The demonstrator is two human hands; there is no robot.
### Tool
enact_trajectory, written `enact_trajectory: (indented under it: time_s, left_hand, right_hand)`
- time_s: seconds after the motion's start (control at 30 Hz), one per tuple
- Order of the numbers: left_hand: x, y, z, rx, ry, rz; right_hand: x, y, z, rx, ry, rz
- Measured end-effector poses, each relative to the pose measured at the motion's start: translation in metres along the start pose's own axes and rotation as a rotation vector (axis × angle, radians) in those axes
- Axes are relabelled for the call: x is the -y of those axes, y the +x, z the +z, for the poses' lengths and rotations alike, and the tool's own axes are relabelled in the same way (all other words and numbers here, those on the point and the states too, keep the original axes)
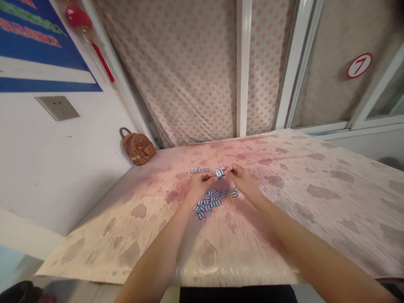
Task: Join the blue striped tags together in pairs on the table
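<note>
Both hands meet above the middle of the table, around a small blue-and-white piece (219, 172) that looks like a flat card with white bars. My right hand (241, 176) pinches its right side between closed fingers. From the left, my left hand (200, 184) has its fingers closed at the lower left edge of the same piece. Just below lies a loose, overlapping pile of similar blue-and-white pieces (208, 202). One more piece (234, 192) rests apart, under my right wrist. Behind my left hand, several pieces lie in a short row (199, 170).
A patterned, glossy cloth (205, 252) covers the table. A small brown backpack-shaped bag (139, 147) leans against the wall at the far left corner. Dotted curtains (189, 75) and white window frames (243, 67) border the back edge.
</note>
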State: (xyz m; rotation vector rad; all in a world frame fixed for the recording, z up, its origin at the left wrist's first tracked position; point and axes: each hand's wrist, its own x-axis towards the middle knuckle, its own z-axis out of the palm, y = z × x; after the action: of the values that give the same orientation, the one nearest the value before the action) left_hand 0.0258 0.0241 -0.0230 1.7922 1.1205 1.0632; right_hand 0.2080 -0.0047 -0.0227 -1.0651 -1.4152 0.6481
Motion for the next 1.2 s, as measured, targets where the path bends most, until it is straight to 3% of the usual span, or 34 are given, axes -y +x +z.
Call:
enact_trajectory:
  time_s: [0.17, 0.4, 0.77, 1.2]
  left_hand:
    - [-0.002, -0.005, -0.004, 0.056, -0.056, 0.030]
    - [-0.015, -0.011, -0.005, -0.005, -0.193, -0.008]
    - [-0.021, -0.016, -0.003, -0.025, -0.188, -0.045]
    - [-0.018, -0.016, -0.005, 0.018, -0.169, 0.007]
  right_hand:
    - [0.002, -0.003, 0.002, 0.057, -0.073, 0.003]
    - [0.005, -0.006, 0.006, 0.047, -0.116, 0.033]
    - [0.010, -0.013, 0.008, -0.064, -0.252, 0.022]
    - [0.013, -0.016, 0.012, -0.032, -0.225, 0.028]
